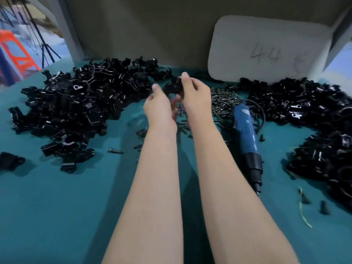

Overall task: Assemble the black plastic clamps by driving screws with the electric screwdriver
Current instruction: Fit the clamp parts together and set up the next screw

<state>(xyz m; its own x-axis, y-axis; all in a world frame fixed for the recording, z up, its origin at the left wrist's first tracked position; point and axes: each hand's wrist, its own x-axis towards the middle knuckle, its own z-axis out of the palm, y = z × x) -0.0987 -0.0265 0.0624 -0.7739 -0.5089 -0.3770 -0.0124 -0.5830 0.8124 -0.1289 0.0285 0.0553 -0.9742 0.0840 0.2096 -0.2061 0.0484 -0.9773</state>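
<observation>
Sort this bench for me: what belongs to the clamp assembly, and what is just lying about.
Belongs to the job:
clamp piece, held by the left hand and right hand
screw pile
electric screwdriver, set down
left pile of clamp parts
right pile of clamp parts

Lying about:
white board marked 44
orange stool, far left
yellowish strand

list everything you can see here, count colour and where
left clamp pile: many pieces, black, table's left side
right clamp pile: many pieces, black, table's right side
screws: one heap plus strays, dark, centre, right of the hands
electric screwdriver: one, blue and black, lying beside the right forearm
board: one, white, marked 44, back right
stool: one, orange, far left
table: one, teal
held clamp: one, black, between both hands
left hand: pinches held clamp
right hand: pinches held clamp
</observation>
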